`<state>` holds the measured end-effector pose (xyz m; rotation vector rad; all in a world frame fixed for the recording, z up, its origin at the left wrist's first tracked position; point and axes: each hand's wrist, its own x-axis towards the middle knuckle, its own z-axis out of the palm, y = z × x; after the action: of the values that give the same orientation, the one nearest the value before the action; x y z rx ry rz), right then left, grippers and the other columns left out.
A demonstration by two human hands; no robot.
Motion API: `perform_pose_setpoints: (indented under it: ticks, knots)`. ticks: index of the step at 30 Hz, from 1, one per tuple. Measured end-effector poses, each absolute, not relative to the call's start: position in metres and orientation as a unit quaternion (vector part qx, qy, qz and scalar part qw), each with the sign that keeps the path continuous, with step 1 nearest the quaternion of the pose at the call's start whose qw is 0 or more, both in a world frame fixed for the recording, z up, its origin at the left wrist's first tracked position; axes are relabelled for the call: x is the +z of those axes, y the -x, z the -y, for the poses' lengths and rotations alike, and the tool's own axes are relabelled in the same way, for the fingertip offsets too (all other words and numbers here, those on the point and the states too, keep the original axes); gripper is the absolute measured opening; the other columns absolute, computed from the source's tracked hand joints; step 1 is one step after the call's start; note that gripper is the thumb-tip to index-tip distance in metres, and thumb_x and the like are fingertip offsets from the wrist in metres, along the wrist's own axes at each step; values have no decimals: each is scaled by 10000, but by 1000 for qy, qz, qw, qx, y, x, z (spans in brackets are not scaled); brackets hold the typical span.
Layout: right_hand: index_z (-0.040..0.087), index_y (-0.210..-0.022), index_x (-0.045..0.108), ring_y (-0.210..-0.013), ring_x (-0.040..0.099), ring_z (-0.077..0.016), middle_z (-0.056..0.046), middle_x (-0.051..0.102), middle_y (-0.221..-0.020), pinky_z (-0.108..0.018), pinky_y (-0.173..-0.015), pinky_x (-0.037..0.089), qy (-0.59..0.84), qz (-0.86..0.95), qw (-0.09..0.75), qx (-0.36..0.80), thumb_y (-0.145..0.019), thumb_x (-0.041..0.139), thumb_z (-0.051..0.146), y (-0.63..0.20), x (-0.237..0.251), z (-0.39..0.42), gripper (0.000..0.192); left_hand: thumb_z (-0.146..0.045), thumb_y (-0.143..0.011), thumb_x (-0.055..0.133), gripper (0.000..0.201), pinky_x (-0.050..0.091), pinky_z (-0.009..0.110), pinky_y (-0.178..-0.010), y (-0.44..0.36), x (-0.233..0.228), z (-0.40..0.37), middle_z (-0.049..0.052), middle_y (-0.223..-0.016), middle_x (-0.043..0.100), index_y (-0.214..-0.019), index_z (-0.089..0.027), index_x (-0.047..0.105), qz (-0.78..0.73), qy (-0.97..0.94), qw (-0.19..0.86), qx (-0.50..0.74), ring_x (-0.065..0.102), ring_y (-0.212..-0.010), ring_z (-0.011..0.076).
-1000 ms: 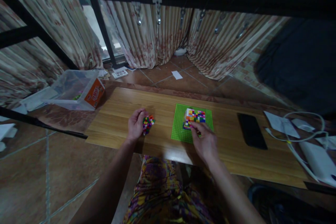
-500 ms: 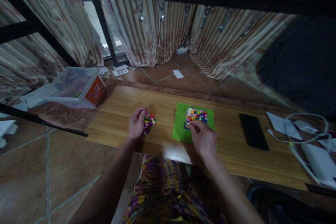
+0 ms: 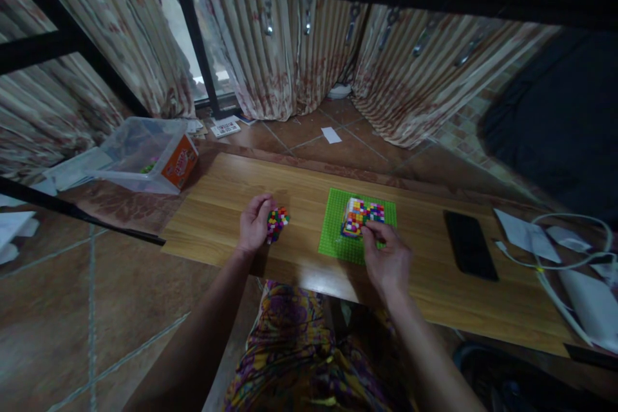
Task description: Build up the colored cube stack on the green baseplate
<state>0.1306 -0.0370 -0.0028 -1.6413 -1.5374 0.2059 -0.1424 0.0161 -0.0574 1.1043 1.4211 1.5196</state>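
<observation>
The fingertips [image 3: 367, 229] of the right hand [image 3: 389, 259] were drawn together at the near edge of a block of many-coloured small bricks [image 3: 361, 215], touching its front side; whether they pinched a single brick there could not be told, as the spot was too small and dim. Beyond the fingertips the block stood upright on a green baseplate [image 3: 335, 235], and the heel of the hand lay over the baseplate's near right corner. The baseplate rested flat on a wooden tabletop [image 3: 299, 187].

The left hand [image 3: 254, 224] lay well apart to the left of the baseplate, its fingers curled around a loose clump of coloured bricks [image 3: 277, 224]. The clump sat against the fingertips on their right side, touching the wood, and the thumb side of the hand faced up.

Farther right of the right hand, a black phone [image 3: 470, 244] lay flat on the tabletop, and past it lay white cables [image 3: 541, 264] and papers. Far left of the left hand, off the board's corner, sat a clear plastic box [image 3: 140, 154] with an orange label. Striped curtains [image 3: 290, 58] hung beyond the table.
</observation>
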Motion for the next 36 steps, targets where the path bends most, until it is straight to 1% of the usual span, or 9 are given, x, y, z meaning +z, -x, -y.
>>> perform_pose_setpoints:
  ticks: [3, 5, 10, 17, 23, 27, 30, 33, 36]
  knots:
    - [191, -924, 704, -959, 589, -244, -99, 683, -967, -405, -880, 459, 649, 637, 414, 27, -873, 560, 382, -128, -2, 31, 245, -440, -825, 596, 326, 521, 299, -784, 141, -56, -16, 35, -905, 699, -1034, -193, 633, -557, -427, 386, 599, 666, -845, 171]
    - [194, -965, 701, -1042, 549, -260, -113, 657, -1052, -447, -939, 421, 650, 643, 405, 12, -868, 577, 379, -126, -5, 27, 243, -439, -823, 595, 324, 523, 299, -781, 141, -55, -16, 37, -909, 698, -1030, -192, 632, -555, -423, 385, 603, 664, -838, 170]
    - [197, -1005, 688, -1113, 498, -276, -125, 594, -1162, -479, -963, 382, 659, 625, 418, 24, -853, 593, 390, -124, -13, 23, 264, -445, -820, 600, 324, 526, 298, -765, 141, -57, -16, 36, -900, 695, -1021, -193, 636, -554, -426, 388, 602, 665, -824, 171]
    - [215, -972, 689, -1116, 497, -271, -105, 588, -1151, -454, -953, 384, 658, 617, 430, 34, -833, 609, 395, -124, -17, 20, 241, -425, -828, 597, 316, 526, 303, -785, 142, -58, -16, 34, -907, 698, -1043, -197, 640, -558, -430, 381, 599, 670, -840, 174]
    - [203, -966, 696, -1105, 507, -270, -111, 604, -1143, -458, -957, 383, 653, 629, 420, 41, -827, 619, 405, -127, -17, 19, 256, -441, -821, 601, 325, 528, 297, -770, 141, -55, -15, 31, -885, 700, -1031, -197, 646, -562, -423, 382, 599, 670, -830, 172]
    - [200, -992, 691, -1093, 523, -263, -111, 619, -1138, -462, -964, 387, 644, 628, 437, 20, -865, 579, 403, -125, -9, 24, 265, -428, -823, 605, 294, 529, 299, -787, 139, -55, -14, 29, -884, 699, -1012, -206, 646, -556, -416, 384, 608, 673, -843, 165]
    - [209, -989, 686, -1081, 533, -243, -97, 631, -1126, -433, -966, 399, 609, 649, 456, 11, -901, 541, 354, -113, -1, 31, 223, -418, -828, 605, 279, 527, 295, -791, 139, -56, -14, 30, -887, 700, -1003, -206, 649, -552, -420, 382, 610, 672, -847, 161]
    - [222, -990, 682, -1045, 554, -215, -72, 646, -1081, -383, -944, 426, 554, 701, 445, 58, -926, 507, 295, -91, 1, 38, 200, -422, -829, 604, 287, 528, 300, -788, 140, -56, -14, 33, -886, 703, -1011, -205, 651, -556, -428, 375, 606, 674, -839, 165]
    - [222, -1016, 678, -1007, 568, -208, -63, 653, -1043, -361, -919, 444, 519, 743, 404, 123, -933, 483, 258, -66, -6, 39, 215, -432, -831, 598, 298, 530, 306, -787, 141, -55, -14, 35, -891, 704, -1017, -205, 650, -565, -432, 367, 599, 673, -835, 167]
